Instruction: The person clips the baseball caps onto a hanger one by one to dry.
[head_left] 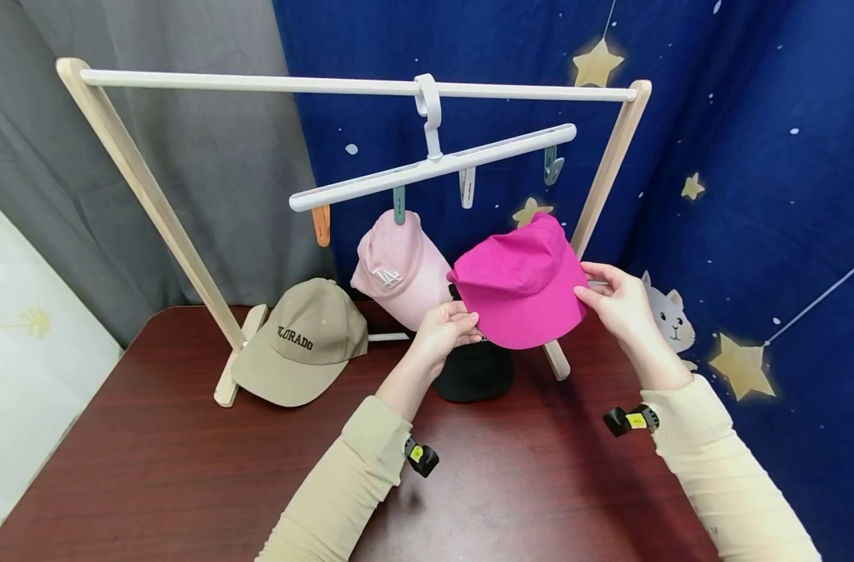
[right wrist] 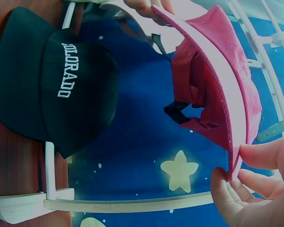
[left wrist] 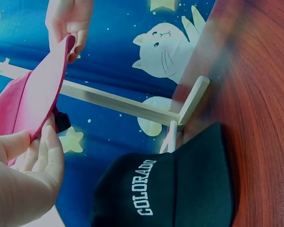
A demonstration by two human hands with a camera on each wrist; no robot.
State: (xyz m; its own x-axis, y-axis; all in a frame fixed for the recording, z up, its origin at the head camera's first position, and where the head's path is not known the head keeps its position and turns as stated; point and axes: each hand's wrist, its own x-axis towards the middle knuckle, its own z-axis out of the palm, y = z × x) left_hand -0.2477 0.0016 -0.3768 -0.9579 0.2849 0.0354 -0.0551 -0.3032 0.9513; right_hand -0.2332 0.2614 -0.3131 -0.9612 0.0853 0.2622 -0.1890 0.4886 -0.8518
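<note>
A bright magenta baseball cap is held up between both hands, its brim tilted down toward me. My left hand pinches the brim's left side, thumb on top, as the left wrist view shows. On the opposite side of the brim, my right hand pinches it between thumb and fingers; the right wrist view shows the cap's open underside and black strap. Behind it, a pale pink LA cap hangs from a green clip on the white clip hanger. The hanger slopes up to the right.
An orange clip, a white clip and a grey-green clip hang from the bar. A wooden rack stands on the table. A beige cap and a black Colorado cap sit below.
</note>
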